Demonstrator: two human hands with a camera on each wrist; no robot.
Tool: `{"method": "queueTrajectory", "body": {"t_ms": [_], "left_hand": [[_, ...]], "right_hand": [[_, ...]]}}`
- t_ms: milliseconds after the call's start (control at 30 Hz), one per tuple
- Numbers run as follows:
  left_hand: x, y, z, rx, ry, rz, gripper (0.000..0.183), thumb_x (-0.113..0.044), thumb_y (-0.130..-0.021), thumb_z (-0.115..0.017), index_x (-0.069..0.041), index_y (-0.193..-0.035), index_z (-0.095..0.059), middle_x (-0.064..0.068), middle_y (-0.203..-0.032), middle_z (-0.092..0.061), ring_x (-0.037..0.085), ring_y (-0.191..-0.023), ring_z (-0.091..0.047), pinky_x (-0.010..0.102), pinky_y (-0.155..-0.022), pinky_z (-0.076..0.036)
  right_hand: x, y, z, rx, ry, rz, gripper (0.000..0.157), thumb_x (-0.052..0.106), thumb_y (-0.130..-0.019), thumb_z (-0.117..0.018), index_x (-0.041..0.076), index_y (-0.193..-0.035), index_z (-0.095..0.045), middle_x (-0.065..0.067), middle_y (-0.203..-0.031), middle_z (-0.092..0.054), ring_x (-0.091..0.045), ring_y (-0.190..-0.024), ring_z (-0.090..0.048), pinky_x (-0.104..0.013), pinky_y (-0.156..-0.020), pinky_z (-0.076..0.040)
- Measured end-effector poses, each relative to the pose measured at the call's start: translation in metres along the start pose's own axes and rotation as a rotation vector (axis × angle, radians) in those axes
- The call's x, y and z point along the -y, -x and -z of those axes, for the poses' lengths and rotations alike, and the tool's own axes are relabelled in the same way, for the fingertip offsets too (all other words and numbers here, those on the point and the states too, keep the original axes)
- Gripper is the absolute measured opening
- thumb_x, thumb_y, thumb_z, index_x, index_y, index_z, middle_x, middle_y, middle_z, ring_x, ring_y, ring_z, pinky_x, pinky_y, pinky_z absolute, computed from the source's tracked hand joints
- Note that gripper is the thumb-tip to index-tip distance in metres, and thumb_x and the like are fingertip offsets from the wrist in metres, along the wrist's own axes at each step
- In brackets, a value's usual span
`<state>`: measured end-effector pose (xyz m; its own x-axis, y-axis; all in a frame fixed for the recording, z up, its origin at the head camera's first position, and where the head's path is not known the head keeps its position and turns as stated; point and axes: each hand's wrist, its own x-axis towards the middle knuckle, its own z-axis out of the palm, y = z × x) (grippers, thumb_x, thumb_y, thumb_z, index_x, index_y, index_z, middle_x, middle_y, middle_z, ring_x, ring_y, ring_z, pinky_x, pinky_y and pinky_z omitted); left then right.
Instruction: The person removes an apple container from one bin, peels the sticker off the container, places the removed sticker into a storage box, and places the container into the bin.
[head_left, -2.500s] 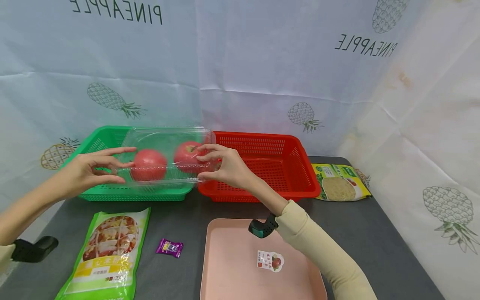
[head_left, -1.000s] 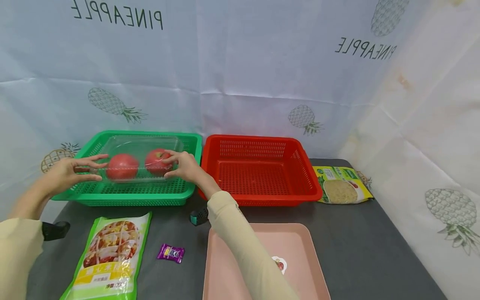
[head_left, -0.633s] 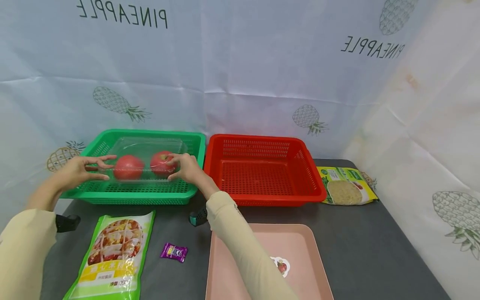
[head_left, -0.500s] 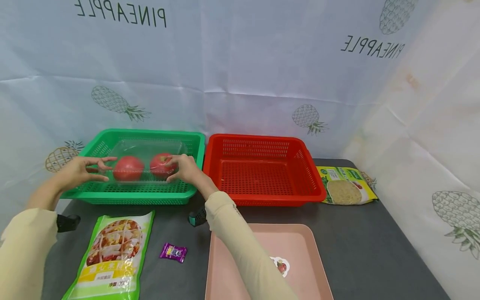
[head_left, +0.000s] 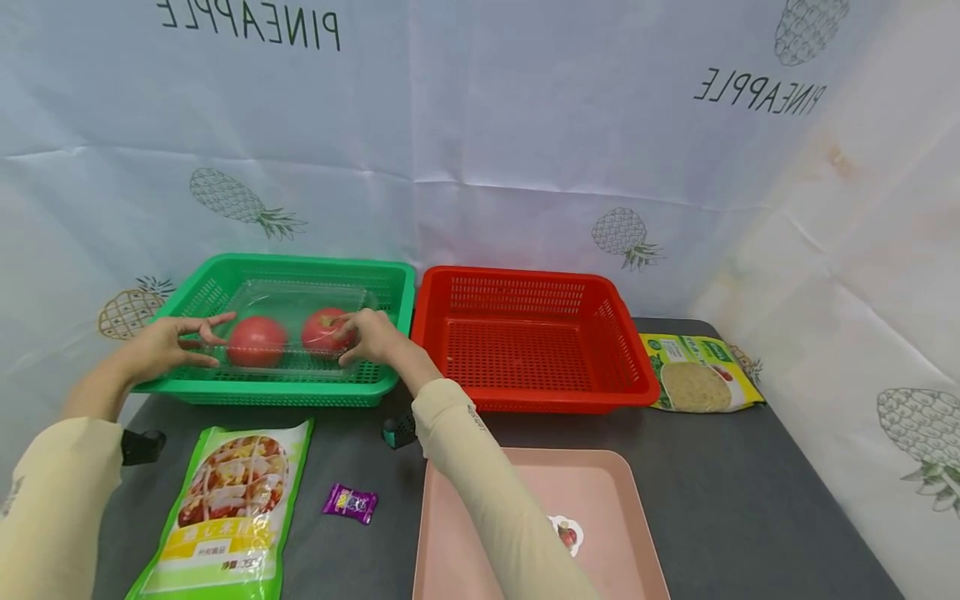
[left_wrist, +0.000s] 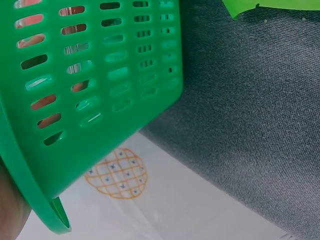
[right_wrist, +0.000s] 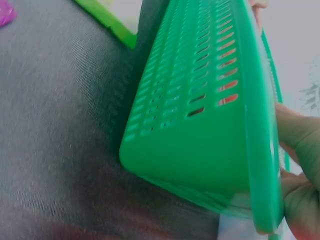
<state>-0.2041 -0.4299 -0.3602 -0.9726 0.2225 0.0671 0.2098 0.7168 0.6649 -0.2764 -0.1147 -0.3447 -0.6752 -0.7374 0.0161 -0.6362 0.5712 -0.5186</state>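
A clear plastic box (head_left: 296, 300) holding two round red fruits, one apple-like (head_left: 327, 331) with a stem hollow, the other (head_left: 257, 342) smooth, sits inside the green basket (head_left: 277, 392). My left hand (head_left: 168, 346) grips the box's left end between thumb and fingers. Its right end is pinched by my right hand (head_left: 375, 337). In the wrist views the basket's slotted wall hides most of the box; part of my right hand (right_wrist: 302, 155) shows over the rim, and only an edge of my left hand (left_wrist: 10, 205) appears.
Right beside the green basket stands a red basket (head_left: 517, 354), with a yellow-green food packet (head_left: 697, 379) beyond it. Nearer lie a green-edged food pouch (head_left: 232, 492), a small purple wrapped sweet (head_left: 350, 503) and a pink tray (head_left: 457, 533), partly under my right sleeve.
Both hands have carried the box left and down, from in front of the baskets into the green basket. Over the last half second it has sunk slightly, and the view has shifted a little.
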Motion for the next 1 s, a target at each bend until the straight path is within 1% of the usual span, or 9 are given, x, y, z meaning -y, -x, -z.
{"method": "queueTrajectory", "body": {"t_ms": [67,200,267,467,500,733,833,900,1000], "left_hand": [[-0.001,-0.001,-0.001,0.007,-0.023,0.013,0.018,0.009,-0.075,-0.072,-0.001,-0.08,-0.058,-0.035,-0.132,-0.035,-0.014,-0.091,-0.055,0.026,-0.065,-0.054],[-0.003,-0.005,-0.003,0.026,-0.069,0.021,0.017,0.005,-0.077,-0.073,-0.003,-0.08,-0.058,-0.017,-0.143,-0.035,-0.013,-0.092,-0.056,0.024,-0.066,-0.053],[-0.005,-0.007,-0.004,0.023,-0.073,0.013,0.017,0.005,-0.077,-0.073,-0.004,-0.08,-0.059,-0.018,-0.143,-0.035,-0.012,-0.091,-0.057,0.023,-0.066,-0.053],[-0.006,-0.004,-0.004,-0.009,-0.049,-0.018,0.019,0.01,-0.075,-0.073,-0.002,-0.078,-0.058,-0.038,-0.126,-0.035,-0.017,-0.089,-0.053,0.023,-0.061,-0.051],[-0.006,-0.003,-0.004,-0.01,-0.046,-0.016,0.019,0.011,-0.075,-0.072,-0.002,-0.077,-0.058,-0.039,-0.124,-0.035,-0.018,-0.088,-0.052,0.023,-0.061,-0.051],[-0.006,0.003,-0.003,0.005,-0.066,0.026,0.018,0.009,-0.075,-0.073,-0.002,-0.078,-0.058,-0.018,-0.138,-0.036,-0.018,-0.088,-0.052,0.025,-0.059,-0.05],[-0.009,0.003,-0.004,0.013,-0.148,0.034,0.021,0.006,-0.074,-0.075,-0.005,-0.077,-0.057,0.0,-0.144,-0.039,0.0,-0.091,-0.063,0.026,-0.061,-0.05],[-0.012,0.001,-0.005,0.022,-0.228,0.013,0.023,0.004,-0.074,-0.076,-0.006,-0.077,-0.055,0.015,-0.141,-0.046,0.018,-0.094,-0.065,0.029,-0.063,-0.049],[-0.02,-0.005,-0.007,0.044,-0.316,-0.013,0.024,0.0,-0.076,-0.076,0.001,-0.093,-0.059,0.029,-0.122,-0.058,0.027,-0.073,-0.06,0.031,-0.061,-0.043]], "right_hand": [[0.001,0.001,0.0,-0.02,0.0,-0.038,0.034,0.016,-0.083,-0.075,0.009,-0.116,-0.07,-0.005,-0.137,-0.055,-0.017,-0.12,-0.053,-0.037,-0.114,-0.023],[0.001,0.002,-0.001,-0.053,-0.036,-0.124,0.03,0.016,-0.082,-0.076,0.011,-0.111,-0.073,-0.003,-0.134,-0.057,-0.019,-0.131,-0.042,-0.038,-0.113,-0.025],[0.001,0.002,-0.001,-0.066,-0.059,-0.148,0.029,0.015,-0.081,-0.077,0.01,-0.109,-0.074,-0.003,-0.132,-0.058,-0.019,-0.133,-0.04,-0.037,-0.111,-0.03],[0.004,0.0,-0.005,-0.092,-0.111,-0.174,0.028,0.011,-0.079,-0.077,0.007,-0.106,-0.075,-0.004,-0.136,-0.055,-0.019,-0.134,-0.039,-0.027,-0.097,-0.046],[0.005,-0.001,-0.006,-0.093,-0.117,-0.177,0.028,0.011,-0.079,-0.077,0.007,-0.106,-0.075,-0.004,-0.137,-0.055,-0.019,-0.134,-0.039,-0.027,-0.098,-0.044],[0.012,-0.001,-0.011,-0.095,-0.132,-0.214,0.026,0.01,-0.078,-0.078,0.007,-0.104,-0.075,-0.003,-0.135,-0.056,-0.019,-0.132,-0.041,-0.026,-0.097,-0.045],[0.013,0.0,-0.012,-0.091,-0.141,-0.226,0.025,0.009,-0.078,-0.078,0.007,-0.104,-0.075,-0.004,-0.134,-0.057,-0.019,-0.13,-0.042,-0.025,-0.095,-0.046],[0.014,0.001,-0.01,-0.083,-0.125,-0.229,0.026,0.01,-0.079,-0.078,0.007,-0.104,-0.075,-0.003,-0.135,-0.056,-0.018,-0.131,-0.041,-0.028,-0.103,-0.04],[0.012,0.005,-0.002,-0.029,-0.076,-0.22,0.028,0.009,-0.083,-0.075,0.009,-0.11,-0.073,-0.003,-0.14,-0.052,-0.02,-0.135,-0.037,-0.032,-0.11,-0.032]]}}
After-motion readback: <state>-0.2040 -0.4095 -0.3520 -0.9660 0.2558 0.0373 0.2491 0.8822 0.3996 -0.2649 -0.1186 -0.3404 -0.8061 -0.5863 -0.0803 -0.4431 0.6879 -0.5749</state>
